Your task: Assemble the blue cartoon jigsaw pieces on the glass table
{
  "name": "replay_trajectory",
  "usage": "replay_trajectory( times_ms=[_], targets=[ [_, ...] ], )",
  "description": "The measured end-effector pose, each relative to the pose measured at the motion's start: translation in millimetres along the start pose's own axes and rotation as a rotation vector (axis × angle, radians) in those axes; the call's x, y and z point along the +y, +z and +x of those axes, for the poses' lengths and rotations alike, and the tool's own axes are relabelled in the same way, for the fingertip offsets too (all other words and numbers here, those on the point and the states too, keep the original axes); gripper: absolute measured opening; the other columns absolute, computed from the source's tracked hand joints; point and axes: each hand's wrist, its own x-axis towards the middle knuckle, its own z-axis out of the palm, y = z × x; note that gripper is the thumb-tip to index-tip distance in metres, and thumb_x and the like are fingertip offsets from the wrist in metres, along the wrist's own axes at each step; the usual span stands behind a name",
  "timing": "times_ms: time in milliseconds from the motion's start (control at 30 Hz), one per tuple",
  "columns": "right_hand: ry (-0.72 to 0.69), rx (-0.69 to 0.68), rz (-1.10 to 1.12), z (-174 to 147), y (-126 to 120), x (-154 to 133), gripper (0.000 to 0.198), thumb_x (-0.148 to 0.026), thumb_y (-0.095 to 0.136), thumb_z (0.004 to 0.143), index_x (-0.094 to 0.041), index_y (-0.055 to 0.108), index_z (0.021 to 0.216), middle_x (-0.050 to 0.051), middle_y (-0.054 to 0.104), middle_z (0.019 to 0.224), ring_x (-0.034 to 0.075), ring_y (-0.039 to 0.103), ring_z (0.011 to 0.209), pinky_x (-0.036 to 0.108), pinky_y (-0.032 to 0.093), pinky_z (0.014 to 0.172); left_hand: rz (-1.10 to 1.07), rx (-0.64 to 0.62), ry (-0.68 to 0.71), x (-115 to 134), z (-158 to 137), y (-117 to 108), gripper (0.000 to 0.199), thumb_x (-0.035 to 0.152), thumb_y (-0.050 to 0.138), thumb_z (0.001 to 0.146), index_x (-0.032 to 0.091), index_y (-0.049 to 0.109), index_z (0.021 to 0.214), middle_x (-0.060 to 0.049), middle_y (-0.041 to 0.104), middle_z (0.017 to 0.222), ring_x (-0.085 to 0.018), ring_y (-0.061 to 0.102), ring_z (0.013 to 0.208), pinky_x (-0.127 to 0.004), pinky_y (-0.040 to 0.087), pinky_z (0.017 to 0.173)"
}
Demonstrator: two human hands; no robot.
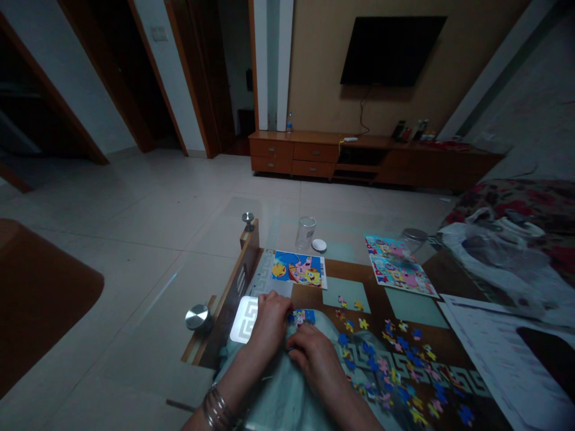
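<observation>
A small joined patch of jigsaw puzzle (306, 315) lies on the near part of the glass table. My left hand (273, 312) rests at the left edge of this patch, fingers bent down and together. Just below the patch is my right hand (313, 350), its thumb and fingers closed near the tabletop; what is between the fingertips of either hand is hidden. Several loose jigsaw pieces (381, 365) are spread to the right of my right hand. Beyond my hands lies a picture card (298, 269) with cartoon figures.
Farther back stand a clear jar (306, 232) and a white lid (319, 245). More picture cards (399, 269) lie at the right, with another clear jar (413, 239) on them. Papers (498, 359) and a plastic bag (498, 263) are at far right. Metal knobs (198, 317) rise beside the table's left edge.
</observation>
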Motion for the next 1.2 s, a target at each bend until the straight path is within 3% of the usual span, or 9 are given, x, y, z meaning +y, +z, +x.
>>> replay_trajectory(
  times_ms=[200,400,567,667,800,1200],
  targets=[
    [0.046,0.042,0.048,6.9,-11.6,4.8,0.023,-0.006,0.057,0.076,-0.02,0.072,0.086,0.003,0.073,0.092,0.019,0.064,0.09,0.027,0.042,0.081,0.038,-0.004,0.036,1.1,0.6,-0.6,0.023,0.011,0.047,0.087,0.021,0.068,0.082,-0.006,0.068,0.089,-0.023,0.054,0.094,-0.038,0.03,0.082],
    [-0.032,0.086,0.124,30.9,-24.6,2.0,0.02,-0.007,0.057,0.077,-0.02,0.073,0.081,0.003,0.073,0.083,0.018,0.065,0.08,0.025,0.043,0.072,0.067,0.045,-0.022,-11.5,-8.8,-14.1,0.028,0.003,0.049,0.081,0.021,0.066,0.094,-0.004,0.066,0.102,-0.023,0.052,0.104,-0.038,0.031,0.086],
    [-0.097,-0.017,0.048,60.7,-25.4,-7.9,0.018,-0.009,0.061,0.077,-0.018,0.076,0.081,0.005,0.073,0.085,0.018,0.065,0.083,0.025,0.043,0.075,0.111,0.039,-0.037,-19.3,-20.4,-21.3,0.023,0.006,0.051,0.083,0.021,0.064,0.094,-0.004,0.064,0.106,-0.025,0.051,0.107,-0.04,0.031,0.089],
    [-0.09,0.005,-0.046,70.5,-26.1,-4.5,0.02,-0.009,0.063,0.077,-0.018,0.076,0.089,0.006,0.073,0.091,0.02,0.063,0.09,0.027,0.042,0.081,0.132,0.036,-0.042,-18.8,-27.1,-22.7,0.02,0.009,0.052,0.084,0.02,0.064,0.095,-0.005,0.063,0.108,-0.026,0.051,0.108,-0.042,0.031,0.09],
    [-0.089,0.08,-0.151,65.8,-31.6,6.6,0.022,-0.007,0.065,0.077,-0.018,0.075,0.092,0.007,0.07,0.095,0.021,0.058,0.099,0.03,0.04,0.087,0.152,0.052,-0.052,-14.3,-32.3,-21.6,0.02,0.011,0.054,0.084,0.021,0.064,0.099,-0.006,0.061,0.111,-0.027,0.049,0.109,-0.042,0.032,0.091],
    [-0.058,0.032,-0.321,58.8,-23.3,1.3,0.017,-0.01,0.074,0.074,-0.019,0.071,0.088,0.007,0.065,0.099,0.024,0.053,0.099,0.032,0.037,0.08,0.193,0.095,-0.073,-6.5,-28.2,2.6,0.017,0.013,0.061,0.081,0.021,0.064,0.096,-0.005,0.058,0.108,-0.026,0.048,0.107,-0.042,0.033,0.092]
  ],
)
